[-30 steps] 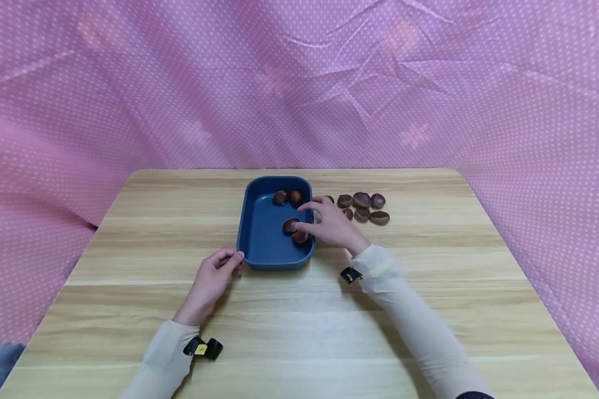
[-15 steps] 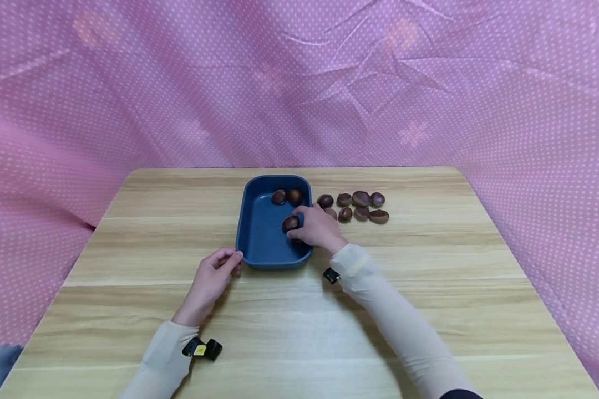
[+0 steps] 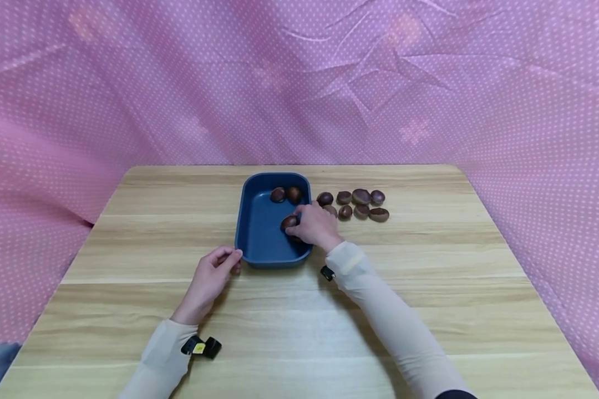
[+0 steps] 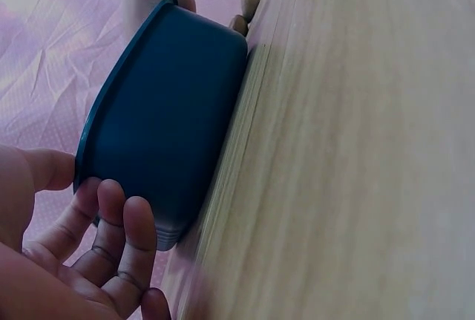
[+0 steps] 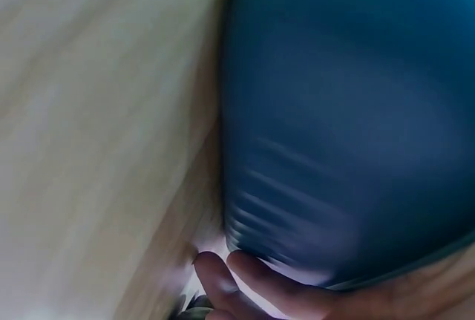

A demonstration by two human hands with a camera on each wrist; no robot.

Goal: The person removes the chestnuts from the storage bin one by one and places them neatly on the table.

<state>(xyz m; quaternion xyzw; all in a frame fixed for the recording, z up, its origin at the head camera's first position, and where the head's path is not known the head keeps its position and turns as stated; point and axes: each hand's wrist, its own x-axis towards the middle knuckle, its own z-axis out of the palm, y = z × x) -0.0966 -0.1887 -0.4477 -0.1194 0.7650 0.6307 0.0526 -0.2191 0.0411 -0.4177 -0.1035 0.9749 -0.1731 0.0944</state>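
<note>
A deep blue rectangular box (image 3: 259, 235) stands on the wooden table. At its near left corner my left hand (image 3: 208, 285) pinches the rim between thumb and forefinger; the left wrist view shows the other fingers curled beside the outer wall. My right hand (image 3: 317, 226) reaches over the box's right rim, its thumb and forefinger around a brown chestnut (image 3: 288, 222) inside. Another chestnut beneath that hand is mostly hidden. Two more chestnuts (image 3: 278, 194) lie at the far end of the box. In the right wrist view, the box's outer wall (image 5: 334, 127) fills much of the picture.
Right of the box, several chestnuts (image 3: 361, 197) lie on the table (image 3: 429, 266) in two loose rows, the closest partly behind my right hand. Pink dotted cloth (image 3: 299, 100) hangs behind the table and along its sides.
My right hand has moved left, further into the box, and its thumb and forefinger have closed around a chestnut. My left hand stays at the corner.
</note>
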